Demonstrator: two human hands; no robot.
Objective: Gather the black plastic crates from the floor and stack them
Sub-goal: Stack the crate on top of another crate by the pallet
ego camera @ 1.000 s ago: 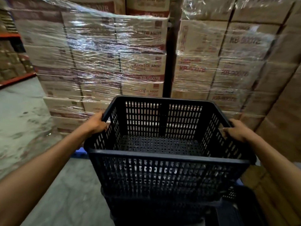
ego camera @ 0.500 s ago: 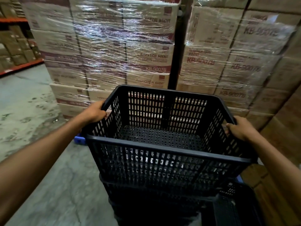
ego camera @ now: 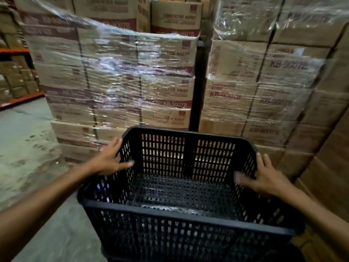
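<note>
A: Head view, quick count: one black slotted plastic crate [ego camera: 181,186] fully in sight, upright and empty, centre-low. A dark edge [ego camera: 120,256] shows under it at the bottom, maybe a second crate, but you can't confirm from here.

B: Hands?

A: Two, both yours, both bare. Your left hand [ego camera: 108,160] is at the crate's left wall near the far corner, fingers spread, thumb [ego camera: 126,164] pointing in over the rim. It's loose and splayed, not closed on anything. Your right hand [ego camera: 264,176] is at the right wall, fingers fanned out too, fingertips blurred. Whether either palm touches the rim, can't tell.

B: So nothing is gripped?

A: Nothing is clasped by either hand that I can see.

B: Surroundings?

A: Two wrapped pallet stacks of brown cardboard cartons: the left stack [ego camera: 117,76] and the right stack [ego camera: 264,76], both behind the crate under shiny clear film. A dark vertical post [ego camera: 196,82] stands between them. Printing reads "LUBRICATION AGENT" and "KB-9007B". There is grey concrete floor [ego camera: 24,148] to your left, and an orange shelving beam [ego camera: 20,100] with more cartons at far left.
</note>
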